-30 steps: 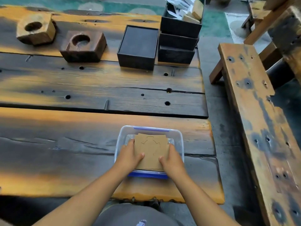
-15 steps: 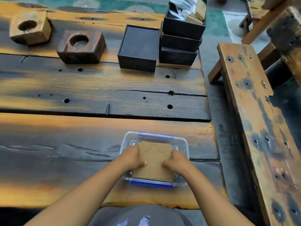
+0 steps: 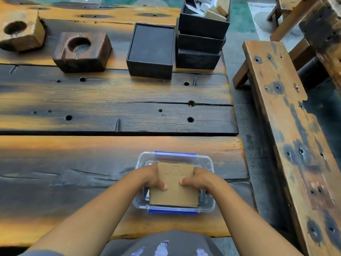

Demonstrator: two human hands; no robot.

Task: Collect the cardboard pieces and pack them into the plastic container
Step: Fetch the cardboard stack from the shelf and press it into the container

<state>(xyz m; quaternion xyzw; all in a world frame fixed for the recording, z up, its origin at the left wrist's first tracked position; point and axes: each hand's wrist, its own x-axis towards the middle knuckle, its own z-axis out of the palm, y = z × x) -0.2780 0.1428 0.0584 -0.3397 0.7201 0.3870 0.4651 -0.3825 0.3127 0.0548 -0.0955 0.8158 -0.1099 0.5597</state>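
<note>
A clear plastic container (image 3: 208, 163) with blue clips stands on the wooden table near its front edge. A stack of brown cardboard pieces (image 3: 174, 195) lies across its opening, the top piece scored with a curved outline. My left hand (image 3: 152, 179) grips the stack's left side with the thumb on top. My right hand (image 3: 196, 179) grips the right side the same way. Both hands sit inside the container's rim, and the stack's near edge overlaps the front wall.
Two wooden blocks with round holes (image 3: 82, 51) (image 3: 20, 33) sit at the back left. A black box (image 3: 151, 50) and stacked black trays (image 3: 201, 39) holding scraps stand at the back. A worn wooden bench (image 3: 287, 126) runs along the right.
Both hands have closed in on the cardboard stack's sides, thumbs now on top, and pulled it slightly toward me over the container. The view has shifted a little.
</note>
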